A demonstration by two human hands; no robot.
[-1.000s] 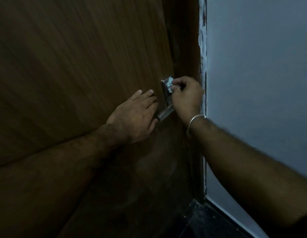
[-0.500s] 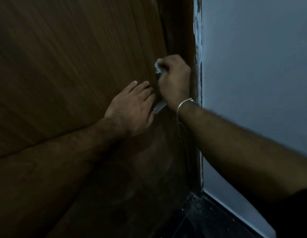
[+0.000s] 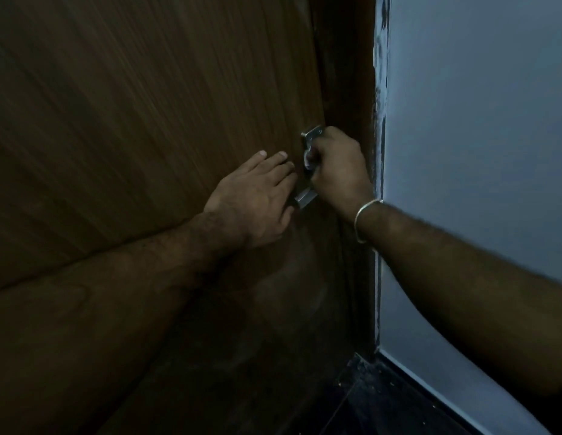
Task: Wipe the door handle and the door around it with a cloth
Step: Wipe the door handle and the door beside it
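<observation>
— Two hands at work. The left hand (image 3: 254,199) lies flat on the wooden door (image 3: 132,120), fingers straight and together, holding nothing, just beside the metal door handle (image 3: 305,197).

— And the other?

— The right hand (image 3: 337,171) is curled into a fist over the upper part of the handle, right against its metal backplate (image 3: 312,133). Only the lever's end shows below the fist.

— Does it hold the cloth (image 3: 310,158)?

— I think so: a small pale scrap shows at the fingers, pressed on the plate. It is dim there, so I can't say how much of it is bunched inside the fist.

— What could go wrong from here?

— With so small a wad, I'd guess the knuckles rub the metal more than the cloth does, leaving smears. A hard downward push could turn the lever and swing the door; the flat left hand looks set to steady against that. Also, the door around the plate may get skipped, since the fist sits tight between handle and dark door frame (image 3: 345,73).

— Count things for me.

— One door, one handle with one backplate, one cloth, two hands, one metal bangle (image 3: 366,219) on the right wrist, one pale wall (image 3: 477,120) to the right.
</observation>
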